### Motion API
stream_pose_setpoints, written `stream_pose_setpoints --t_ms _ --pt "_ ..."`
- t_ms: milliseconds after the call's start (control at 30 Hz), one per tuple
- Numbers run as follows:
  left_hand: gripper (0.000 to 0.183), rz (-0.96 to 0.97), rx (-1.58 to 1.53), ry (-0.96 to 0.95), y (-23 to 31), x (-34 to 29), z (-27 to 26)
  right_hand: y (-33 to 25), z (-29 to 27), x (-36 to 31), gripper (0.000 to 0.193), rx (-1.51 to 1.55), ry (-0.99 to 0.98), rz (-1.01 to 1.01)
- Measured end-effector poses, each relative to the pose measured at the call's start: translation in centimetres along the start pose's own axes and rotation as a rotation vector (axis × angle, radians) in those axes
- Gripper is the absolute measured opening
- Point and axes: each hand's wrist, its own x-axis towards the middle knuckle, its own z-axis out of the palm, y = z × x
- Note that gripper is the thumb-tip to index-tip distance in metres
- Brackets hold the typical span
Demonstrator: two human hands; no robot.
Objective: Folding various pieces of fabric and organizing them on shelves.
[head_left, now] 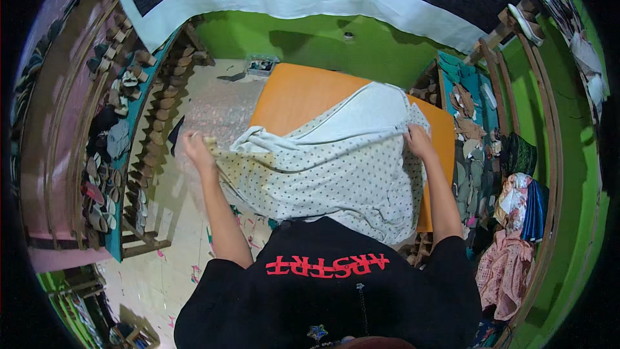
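Note:
A white cloth with small dark dots is stretched between my two hands, over an orange tabletop. My left hand is closed on its left edge, out past the table's left side. Toward the table's right side, my right hand grips the other end. The cloth sags in folds between them, and its near part hangs down toward my body. A plainer white face of the cloth shows at the far right, where it is turned over. Yellowish stains mark the cloth near my left hand.
Left of the table lies a clear plastic sheet, with a small clear bin behind it. A rack of wooden shoe forms stands at the left. On the right, a shelf holds fabric pieces and a pink crumpled cloth. Scraps litter the floor.

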Motion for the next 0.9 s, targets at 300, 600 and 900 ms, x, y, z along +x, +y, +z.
stream_pose_setpoints --t_ms 300,600,900 --pt "0.019 0.053 0.521 -0.846 -4.3 -9.5 18.6 -9.9 1.2 3.3 0.024 0.160 -0.047 -0.397" --pt "0.045 0.168 0.996 -1.034 -8.5 -16.1 26.5 3.6 5.2 6.2 0.035 0.188 0.345 0.685" --pt "0.063 0.573 1.080 -1.190 -8.6 -18.7 24.4 3.9 3.3 5.2 0.023 0.449 0.465 0.261"
